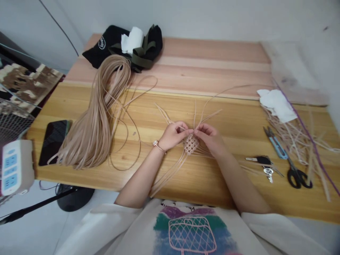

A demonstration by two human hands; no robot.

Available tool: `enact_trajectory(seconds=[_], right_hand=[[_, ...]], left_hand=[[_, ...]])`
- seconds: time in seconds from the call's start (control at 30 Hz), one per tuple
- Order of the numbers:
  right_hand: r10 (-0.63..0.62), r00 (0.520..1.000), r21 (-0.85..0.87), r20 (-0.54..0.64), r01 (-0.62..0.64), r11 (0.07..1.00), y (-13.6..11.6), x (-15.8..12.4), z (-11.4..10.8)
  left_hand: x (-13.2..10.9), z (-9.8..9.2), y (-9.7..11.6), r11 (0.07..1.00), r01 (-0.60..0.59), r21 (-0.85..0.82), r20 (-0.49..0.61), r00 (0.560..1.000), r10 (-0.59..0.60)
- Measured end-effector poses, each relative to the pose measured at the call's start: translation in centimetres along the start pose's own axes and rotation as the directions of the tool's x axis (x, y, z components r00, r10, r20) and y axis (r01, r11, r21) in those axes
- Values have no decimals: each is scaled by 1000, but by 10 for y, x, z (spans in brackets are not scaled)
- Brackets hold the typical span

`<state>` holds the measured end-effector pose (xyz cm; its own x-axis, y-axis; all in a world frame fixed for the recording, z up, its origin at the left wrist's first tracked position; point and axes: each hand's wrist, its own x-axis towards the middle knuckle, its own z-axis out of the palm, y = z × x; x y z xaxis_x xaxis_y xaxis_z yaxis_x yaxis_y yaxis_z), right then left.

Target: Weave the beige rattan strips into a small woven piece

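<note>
A small woven patch of tan strips (191,144) lies on the wooden table (228,177) in front of me, with loose strip ends fanning out above and below it. My left hand (174,135), with a bracelet at the wrist, pinches a strip at the patch's upper edge. My right hand (208,136) meets it there, fingers closed on the same weave. A thick bundle of long tan strips (95,120) lies to the left, untouched.
A dark phone (54,140) lies at the left edge. Black scissors (296,173), a blue clipper (276,145), keys (262,164), cut strip scraps (300,141) and a white tissue (277,102) lie on the right. A black bag (119,44) sits at the back left, a power strip (14,166) beside the table.
</note>
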<state>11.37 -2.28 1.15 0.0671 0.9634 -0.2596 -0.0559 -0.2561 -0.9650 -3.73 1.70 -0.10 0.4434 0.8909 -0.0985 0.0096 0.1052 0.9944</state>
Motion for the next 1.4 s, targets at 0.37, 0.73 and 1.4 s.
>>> enact_trajectory(seconds=[0.37, 0.73, 1.4], right_hand=[[-100, 991, -116, -90, 89, 989, 9, -4, 8], [-134, 987, -123, -92, 122, 985, 12, -4, 3], [-141, 986, -164, -92, 124, 979, 14, -3, 2]], left_hand=[[-2, -3, 5, 975, -22, -222, -75, 997, 6], [-2, -3, 4, 971, -40, -237, -15, 999, 38], [0, -2, 3, 993, -21, -117, 21, 1000, 24]])
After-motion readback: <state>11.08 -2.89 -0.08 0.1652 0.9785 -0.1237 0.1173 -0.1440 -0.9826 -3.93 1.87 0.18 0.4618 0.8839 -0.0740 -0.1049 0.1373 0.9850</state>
